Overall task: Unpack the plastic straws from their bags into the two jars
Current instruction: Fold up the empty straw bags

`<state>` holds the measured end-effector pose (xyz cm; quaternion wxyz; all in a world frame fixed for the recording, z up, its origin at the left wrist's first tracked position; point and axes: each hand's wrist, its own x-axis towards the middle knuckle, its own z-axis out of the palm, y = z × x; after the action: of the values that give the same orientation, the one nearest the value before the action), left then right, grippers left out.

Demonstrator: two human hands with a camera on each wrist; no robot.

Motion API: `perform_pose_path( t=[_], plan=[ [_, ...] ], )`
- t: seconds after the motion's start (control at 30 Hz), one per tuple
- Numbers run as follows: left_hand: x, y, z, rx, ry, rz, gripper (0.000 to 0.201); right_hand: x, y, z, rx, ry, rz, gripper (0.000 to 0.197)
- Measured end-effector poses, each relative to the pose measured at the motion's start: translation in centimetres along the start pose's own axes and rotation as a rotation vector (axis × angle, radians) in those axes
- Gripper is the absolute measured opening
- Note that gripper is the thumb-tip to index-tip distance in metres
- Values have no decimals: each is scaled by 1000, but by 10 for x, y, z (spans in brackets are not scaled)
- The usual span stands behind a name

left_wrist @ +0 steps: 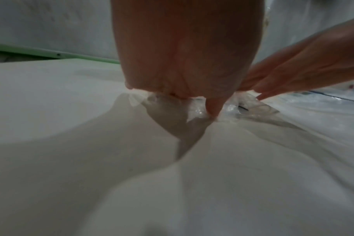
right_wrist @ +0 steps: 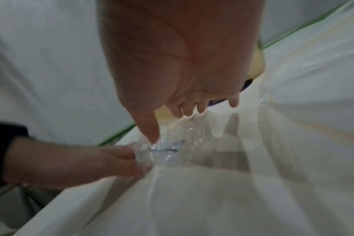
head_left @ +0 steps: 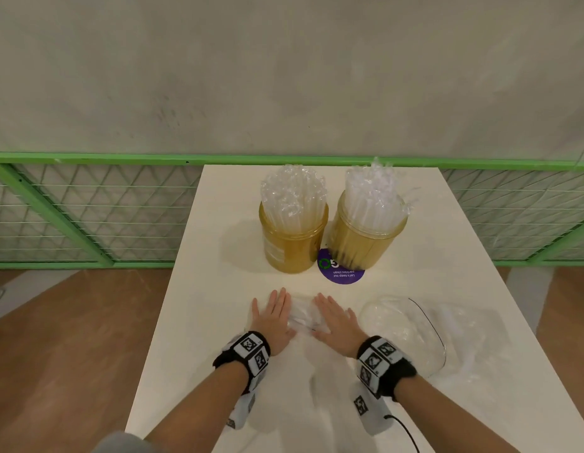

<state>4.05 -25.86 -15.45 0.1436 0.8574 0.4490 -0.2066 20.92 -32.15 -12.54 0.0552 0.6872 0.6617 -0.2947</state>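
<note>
Two amber jars stand at the back of the white table (head_left: 218, 371): the left jar (head_left: 292, 243) and the right jar (head_left: 364, 238), each full of upright clear plastic straws (head_left: 292, 194). Nearer me a flattened clear plastic bag (head_left: 303, 317) lies on the table. My left hand (head_left: 274, 313) and right hand (head_left: 336, 318) press flat on its two ends, fingers straight. In the left wrist view the bag (left_wrist: 251, 107) shows crumpled under my left hand (left_wrist: 184, 52). The right wrist view shows the bag (right_wrist: 172, 143) beneath my right hand (right_wrist: 180, 60).
Another empty clear bag with a dark rim (head_left: 415, 328) lies to the right of my right hand. A purple round sticker (head_left: 341, 273) sits in front of the jars. A green mesh railing (head_left: 88, 210) runs behind the table, with wooden floor (head_left: 71, 354) on both sides.
</note>
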Motion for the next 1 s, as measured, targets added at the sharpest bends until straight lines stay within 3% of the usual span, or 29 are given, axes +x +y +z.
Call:
perform_pose_path(
  t=[0.1,0.13,0.17,0.23,0.3,0.4,0.5,0.6,0.7,0.8,0.87,1.0],
  plan=[
    [-2,-3,-3,-114,8,-36,77,-31,16,-7,6,351,86,56],
    [-4,-2,-5,-182,23,-46,77,-42,21,-5,-28,397,149,50],
    [-7,-1,-6,-262,56,-44,77,-53,23,-2,-40,368,226,49],
    [-12,3,-9,-397,142,-1,79,-64,31,9,-27,152,416,61],
    [-18,4,-11,-488,239,64,78,-67,36,19,3,20,479,54],
    [-24,4,-13,-577,357,122,70,-66,34,20,57,74,409,12],
    [-30,3,-21,-646,481,115,71,-63,25,-8,256,210,357,2],
    [-42,12,-44,-839,517,258,64,-70,9,-61,447,421,253,18],
    [-62,36,-73,-988,284,443,76,-79,-12,-119,544,622,151,30],
    [-75,67,-94,-1063,131,486,93,-77,-31,-159,632,755,50,39],
    [-78,77,-105,-1135,176,469,84,-74,-40,-175,665,781,0,38],
    [-75,65,-126,-1184,319,474,46,-78,-41,-192,809,820,-71,21]
  ],
)
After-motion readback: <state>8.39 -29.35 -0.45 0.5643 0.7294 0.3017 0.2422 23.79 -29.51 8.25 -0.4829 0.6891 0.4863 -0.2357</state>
